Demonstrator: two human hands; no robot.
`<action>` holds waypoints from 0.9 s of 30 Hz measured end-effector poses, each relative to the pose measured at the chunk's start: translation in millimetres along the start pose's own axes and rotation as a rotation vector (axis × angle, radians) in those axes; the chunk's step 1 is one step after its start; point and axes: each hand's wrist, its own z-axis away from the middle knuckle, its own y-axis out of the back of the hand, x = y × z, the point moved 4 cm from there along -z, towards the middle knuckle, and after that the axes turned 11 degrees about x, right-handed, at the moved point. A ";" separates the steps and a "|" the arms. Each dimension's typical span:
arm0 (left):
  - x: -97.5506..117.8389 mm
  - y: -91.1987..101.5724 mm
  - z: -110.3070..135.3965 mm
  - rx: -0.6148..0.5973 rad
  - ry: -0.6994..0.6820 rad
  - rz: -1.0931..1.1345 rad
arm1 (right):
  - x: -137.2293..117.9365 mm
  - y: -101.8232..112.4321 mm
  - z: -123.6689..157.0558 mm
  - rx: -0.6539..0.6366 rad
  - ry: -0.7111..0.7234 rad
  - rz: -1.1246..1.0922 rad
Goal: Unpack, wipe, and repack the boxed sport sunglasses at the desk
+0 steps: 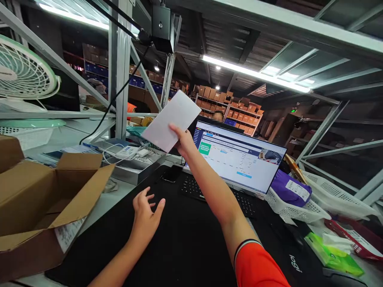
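Note:
A flat white rectangular box or packet is held up and tilted in front of the monitor's left edge. My right hand grips it near its lower right side, the thumb lying across the face toward me. Over the black desk mat hovers my left hand, fingers loosely curled and apart, holding nothing. Beyond that hand lie a dark phone and a black keyboard, which my right forearm partly covers. The lit monitor shows a web page.
An open cardboard box stands at left, beside a grey tray of cables and small items. White baskets, one with a purple package, a green tissue pack and a mouse are at right. A metal post rises behind.

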 end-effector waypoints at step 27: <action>1.6 -10.8 13.3 -0.150 -0.035 -0.045 | -4.2 -81.8 -48.3 0.039 -0.123 -0.386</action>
